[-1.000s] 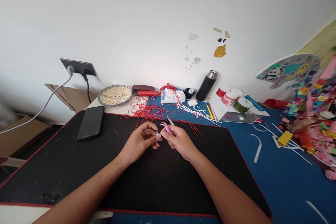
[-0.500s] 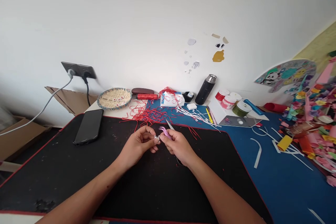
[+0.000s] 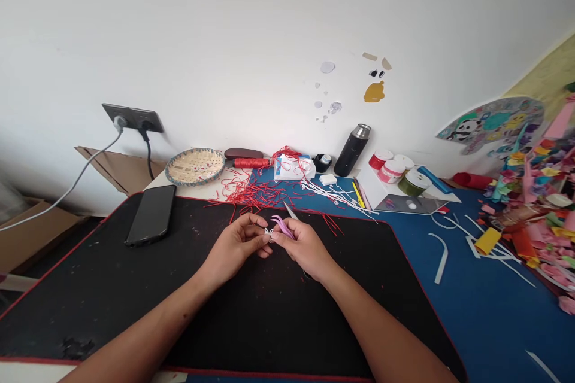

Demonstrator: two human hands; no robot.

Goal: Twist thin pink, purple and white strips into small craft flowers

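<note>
My left hand and my right hand meet above the middle of a black desk mat with red edging. A tiny white looped piece sits between my fingertips, and my left fingers pinch it. My right hand grips pink tweezers, whose pink end touches or nearly touches the white piece. A thin metal tip sticks out beyond my right hand. The exact grip is partly hidden by my fingers.
A black phone lies on the mat, left of my hands. Tangled red strands lie beyond it, by a woven basket and red thread spool. A black flask, jars and heaped coloured paper scraps stand further back and right.
My hands keep their pinch on the white piece and the tweezers. The whole scene shifts slightly in the picture as my head moves.
</note>
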